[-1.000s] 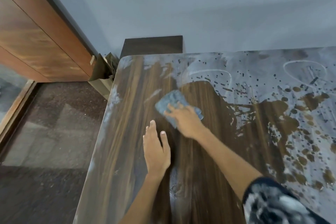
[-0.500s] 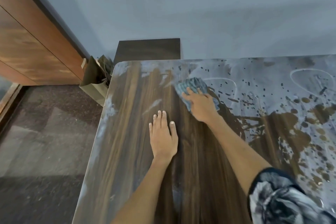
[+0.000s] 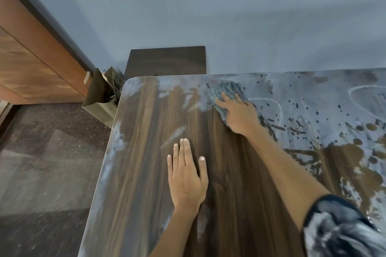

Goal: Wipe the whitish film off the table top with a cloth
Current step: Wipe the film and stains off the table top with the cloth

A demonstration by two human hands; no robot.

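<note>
The table top [image 3: 240, 183] is dark brown wood grain in long streaks, with a whitish film [image 3: 313, 106], speckled with dark spots, over its right side. At its far edge, the cloth [image 3: 226, 89] is blue-grey. Behind it the wall [image 3: 208, 16] is plain grey-blue.

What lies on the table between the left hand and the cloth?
Only wiped dark wood and a thin whitish streak, between left hand and cloth, in the head view.

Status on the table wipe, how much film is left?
Done: the dark wood-grain table top shows bare wood down its middle. In hand: the right hand presses the grey-blue cloth near the far edge; the left hand rests flat. Left: whitish film over the right side, plus streaks along the left edge.
</note>
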